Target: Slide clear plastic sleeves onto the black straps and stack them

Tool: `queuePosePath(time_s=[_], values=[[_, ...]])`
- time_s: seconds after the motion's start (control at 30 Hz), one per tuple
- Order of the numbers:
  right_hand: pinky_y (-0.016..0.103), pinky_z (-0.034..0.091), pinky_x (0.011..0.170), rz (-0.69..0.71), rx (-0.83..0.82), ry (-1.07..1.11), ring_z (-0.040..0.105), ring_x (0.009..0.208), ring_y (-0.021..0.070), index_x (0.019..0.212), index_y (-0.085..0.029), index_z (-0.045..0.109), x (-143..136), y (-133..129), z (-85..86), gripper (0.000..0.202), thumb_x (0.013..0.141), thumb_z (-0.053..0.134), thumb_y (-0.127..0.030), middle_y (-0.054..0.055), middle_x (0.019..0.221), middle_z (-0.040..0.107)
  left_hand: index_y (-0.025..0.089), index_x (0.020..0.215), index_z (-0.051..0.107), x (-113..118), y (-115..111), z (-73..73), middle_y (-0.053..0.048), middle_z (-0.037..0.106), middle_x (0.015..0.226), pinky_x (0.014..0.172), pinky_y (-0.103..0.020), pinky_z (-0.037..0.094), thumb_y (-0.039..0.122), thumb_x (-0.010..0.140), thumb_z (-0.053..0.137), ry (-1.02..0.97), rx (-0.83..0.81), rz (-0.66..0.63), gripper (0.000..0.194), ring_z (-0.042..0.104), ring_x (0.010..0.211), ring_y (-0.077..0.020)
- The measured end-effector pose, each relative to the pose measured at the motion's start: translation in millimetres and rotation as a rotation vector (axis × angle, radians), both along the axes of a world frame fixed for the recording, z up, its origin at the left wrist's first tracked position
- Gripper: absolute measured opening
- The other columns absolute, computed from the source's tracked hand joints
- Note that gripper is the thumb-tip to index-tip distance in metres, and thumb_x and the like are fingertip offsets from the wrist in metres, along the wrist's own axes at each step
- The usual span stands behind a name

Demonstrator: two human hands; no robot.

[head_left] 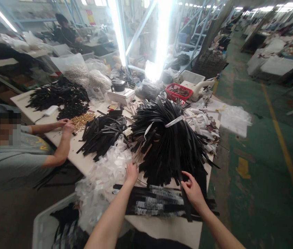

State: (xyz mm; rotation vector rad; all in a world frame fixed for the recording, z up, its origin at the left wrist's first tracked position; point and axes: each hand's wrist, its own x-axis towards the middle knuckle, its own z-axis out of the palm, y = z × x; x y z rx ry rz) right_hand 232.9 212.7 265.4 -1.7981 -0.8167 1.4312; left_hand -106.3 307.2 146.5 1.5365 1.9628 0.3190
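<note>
My right hand (193,192) pinches a black strap (186,204) between thumb and fingers, and the strap hangs down over the table. A large bundle of black straps (162,138), tied with a white band (174,121), lies just beyond both hands. My left hand (132,173) is closed at the bundle's left edge, near thin brownish strips (139,155); what its fingers hold is too small to make out. Between my forearms lies a row of black straps with whitish patches (157,200). Crumpled white film pieces (97,193) heap up left of my left hand.
A co-worker (14,148) sits at the left, hands by small gold pieces (82,121). Loose black strips (105,135), a red basket (179,91) and a white box (120,95) are on the table. A white bin (38,221) stands at lower left.
</note>
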Motion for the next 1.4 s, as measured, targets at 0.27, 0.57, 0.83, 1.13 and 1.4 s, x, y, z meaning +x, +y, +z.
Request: queuePosePath(time_s=[0.27, 0.57, 0.83, 1.13, 1.4], values=[[0.046, 0.055, 0.090, 0.087, 0.085, 0.234, 0.072, 0.093, 0.0318, 0.108, -0.022, 0.076, 16, -53, 74.3, 0.037, 0.075, 0.080, -0.039, 0.011, 0.099, 0.077, 0.014, 0.089, 0.065, 29, -33, 26.9, -0.011, 0.072, 0.083, 0.067, -0.033, 0.053, 0.052, 0.087, 0.048, -0.553, 0.052, 0.416, 0.041, 0.069, 0.080, -0.0252], [0.035, 0.053, 0.086, 0.177, 0.570, -0.290, 0.064, 0.093, 0.0271, 0.073, -0.019, 0.067, -5, -101, 144.1, 0.034, 0.090, 0.066, -0.048, 0.011, 0.096, 0.068, 0.016, 0.087, 0.063, 77, -130, 83.3, -0.008, 0.073, 0.076, 0.060, -0.029, 0.052, 0.051, 0.070, 0.074, -1.038, -0.022, 0.719, 0.041, 0.069, 0.064, -0.0190], [0.024, 0.044, 0.042, 0.257, 0.362, 0.029, 0.056, 0.048, 0.0155, 0.089, -0.017, 0.064, 18, -166, 132.6, 0.043, 0.093, 0.057, -0.059, 0.003, 0.066, 0.062, 0.013, 0.084, 0.068, 143, -186, 150.2, -0.011, 0.075, 0.077, 0.063, -0.029, 0.053, 0.035, 0.073, 0.081, -1.311, -0.054, 0.726, 0.028, 0.071, 0.066, -0.0191], [0.026, 0.048, 0.041, 0.112, 0.210, -0.046, 0.068, 0.068, 0.0234, 0.113, -0.015, 0.069, -45, -184, 96.5, 0.049, 0.078, 0.071, -0.049, 0.012, 0.098, 0.072, 0.010, 0.091, 0.074, 155, -242, 183.1, -0.014, 0.077, 0.094, 0.077, -0.030, 0.055, 0.031, 0.073, 0.083, -1.443, -0.222, 0.558, 0.029, 0.072, 0.085, -0.0222], [0.029, 0.054, 0.064, 0.084, 0.378, -0.136, 0.067, 0.080, 0.0244, 0.096, -0.017, 0.072, -34, -206, 105.6, 0.036, 0.070, 0.080, -0.041, 0.008, 0.092, 0.072, 0.010, 0.083, 0.074, 173, -263, 206.9, -0.010, 0.076, 0.082, 0.062, -0.023, 0.049, 0.022, 0.068, 0.084, -1.439, -0.241, 0.469, 0.022, 0.069, 0.071, -0.0169]])
